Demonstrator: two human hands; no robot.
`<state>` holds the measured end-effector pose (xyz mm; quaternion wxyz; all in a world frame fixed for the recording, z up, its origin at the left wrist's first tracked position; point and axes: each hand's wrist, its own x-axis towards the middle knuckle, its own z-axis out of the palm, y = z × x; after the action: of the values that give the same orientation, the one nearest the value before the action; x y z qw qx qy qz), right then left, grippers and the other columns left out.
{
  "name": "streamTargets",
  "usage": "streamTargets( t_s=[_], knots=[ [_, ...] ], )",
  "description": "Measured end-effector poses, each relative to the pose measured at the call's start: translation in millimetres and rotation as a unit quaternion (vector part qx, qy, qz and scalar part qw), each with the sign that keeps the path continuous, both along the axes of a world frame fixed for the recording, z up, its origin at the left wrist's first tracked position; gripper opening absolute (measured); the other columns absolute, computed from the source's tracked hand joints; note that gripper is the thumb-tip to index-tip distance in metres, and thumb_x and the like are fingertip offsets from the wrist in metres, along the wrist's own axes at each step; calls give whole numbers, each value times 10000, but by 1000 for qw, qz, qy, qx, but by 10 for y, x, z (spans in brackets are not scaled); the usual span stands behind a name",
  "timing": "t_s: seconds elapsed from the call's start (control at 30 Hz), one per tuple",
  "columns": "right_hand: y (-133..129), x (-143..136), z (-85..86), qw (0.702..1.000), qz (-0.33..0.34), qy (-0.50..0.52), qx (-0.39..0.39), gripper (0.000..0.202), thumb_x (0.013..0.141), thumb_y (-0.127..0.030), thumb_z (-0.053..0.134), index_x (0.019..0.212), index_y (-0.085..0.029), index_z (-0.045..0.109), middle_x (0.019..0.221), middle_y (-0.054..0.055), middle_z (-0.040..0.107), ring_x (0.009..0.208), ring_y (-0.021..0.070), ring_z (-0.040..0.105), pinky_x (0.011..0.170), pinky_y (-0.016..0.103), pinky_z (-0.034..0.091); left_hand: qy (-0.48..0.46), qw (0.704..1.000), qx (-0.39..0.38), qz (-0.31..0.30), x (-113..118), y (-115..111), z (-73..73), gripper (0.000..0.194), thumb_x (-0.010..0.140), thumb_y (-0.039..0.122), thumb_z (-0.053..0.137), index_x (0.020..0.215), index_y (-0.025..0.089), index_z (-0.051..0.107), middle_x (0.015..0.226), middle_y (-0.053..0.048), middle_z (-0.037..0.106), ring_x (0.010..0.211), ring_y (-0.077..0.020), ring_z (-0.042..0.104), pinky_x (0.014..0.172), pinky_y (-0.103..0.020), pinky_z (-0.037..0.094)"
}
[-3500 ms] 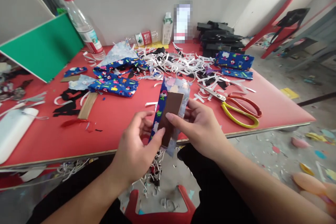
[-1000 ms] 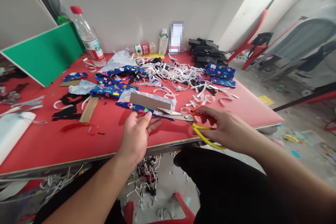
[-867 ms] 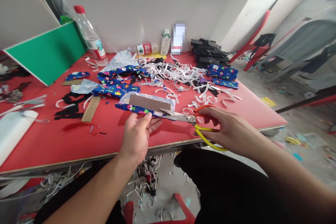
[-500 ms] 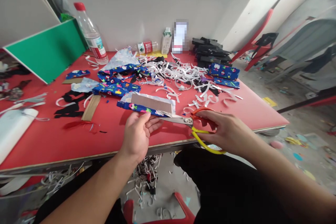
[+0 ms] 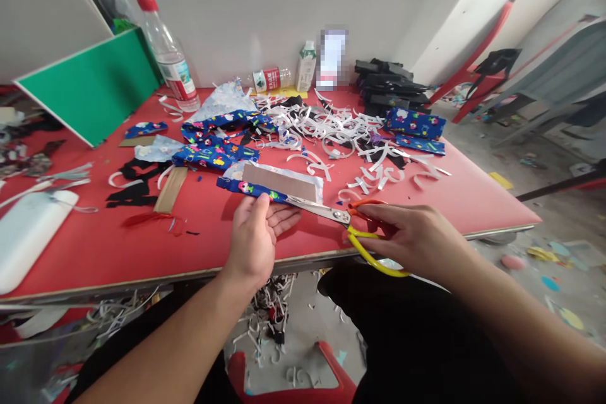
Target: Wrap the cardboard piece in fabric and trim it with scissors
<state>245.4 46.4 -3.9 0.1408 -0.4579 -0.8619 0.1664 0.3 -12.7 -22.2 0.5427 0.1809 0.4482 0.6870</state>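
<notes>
My left hand (image 5: pixel 258 233) pinches the near edge of a blue cartoon-print fabric piece (image 5: pixel 253 189) between thumb and fingers, its other fingers spread underneath. A flat brown cardboard strip (image 5: pixel 279 182) lies on the pale inner side of that fabric. My right hand (image 5: pixel 416 237) grips scissors (image 5: pixel 337 214) with one orange and one yellow handle loop. The blades point left and meet the fabric's near edge, just right of my left thumb. How far the blades are apart is hard to make out.
On the red table (image 5: pixel 189 259) lie curled white trimmings (image 5: pixel 326 123), more blue fabric (image 5: pixel 215 154) and a cardboard strip (image 5: pixel 170 189). Behind them stand a bottle (image 5: pixel 177 79), a carton (image 5: pixel 306 66) and a black stack (image 5: pixel 391 85). A green board (image 5: pixel 89 88) leans at left.
The scissors have moved left along the fabric's edge, closer to my left thumb. My left hand keeps its hold. The whole view has shifted slightly.
</notes>
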Motion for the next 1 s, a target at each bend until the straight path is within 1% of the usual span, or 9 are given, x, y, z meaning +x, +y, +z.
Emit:
streamTargets(
  t_s=[0.1,0.2,0.3,0.4,0.53,0.67,0.77,0.87,1.0],
  knots=[
    [-8,10,-23,1000,14,-12,3,553,912,-677,609,1144,-219,814,754,83,780,538,226,636,539,375,478,2,1000,11,1,13,-11,-12,265,848,378,769,886,207,571,786,-70,800,798,-265,814,820,-453,668],
    [-21,20,-60,998,31,-29,39,594,961,-706,516,1127,-220,813,864,121,815,623,262,697,590,396,497,2,1000,12,-5,18,-20,-15,245,882,379,746,913,199,583,821,-85,812,854,-277,821,859,-476,664],
    [-29,28,-91,995,40,-41,77,577,994,-693,471,1080,-235,812,781,104,787,608,252,680,584,381,474,5,1000,12,-12,16,-21,-17,252,897,389,746,945,192,597,869,-96,820,916,-295,822,909,-508,650],
    [-26,32,-104,995,44,-43,84,529,1000,-660,486,1053,-239,802,727,87,756,585,241,655,581,372,454,9,1000,13,-12,12,-20,-25,252,913,396,734,975,190,604,889,-104,820,924,-297,820,923,-516,644],
    [-16,12,-86,996,31,-57,58,455,963,-610,532,1040,-227,766,802,101,771,598,254,659,558,367,428,18,999,22,-28,10,-29,-47,278,905,426,748,953,202,591,877,-92,813,924,-294,817,912,-505,648],
    [-25,-40,-37,997,25,-65,23,379,949,-587,533,909,-239,676,764,75,726,581,224,625,536,337,398,30,997,39,-64,10,-46,-82,318,886,462,779,894,212,582,848,-81,799,985,-306,807,909,-484,652],
    [-33,-62,-12,997,30,-69,12,332,946,-565,553,894,-244,618,794,70,726,579,205,611,539,327,402,36,995,43,-80,6,-54,-113,318,892,475,777,912,211,601,886,-91,799,1030,-315,797,912,-480,653],
    [-28,-56,-10,997,35,-67,-9,316,934,-548,572,939,-241,645,814,71,745,605,218,646,558,333,435,44,994,42,-91,0,-59,-129,323,891,489,769,953,208,623,931,-99,800,1052,-318,789,922,-479,650],
    [-10,-42,-34,997,29,-64,-27,416,931,-595,571,1022,-219,726,800,81,766,627,245,687,573,347,469,35,992,43,-115,-17,-65,-107,310,874,463,764,963,208,612,929,-99,804,1056,-322,788,945,-488,640]
  ],
)
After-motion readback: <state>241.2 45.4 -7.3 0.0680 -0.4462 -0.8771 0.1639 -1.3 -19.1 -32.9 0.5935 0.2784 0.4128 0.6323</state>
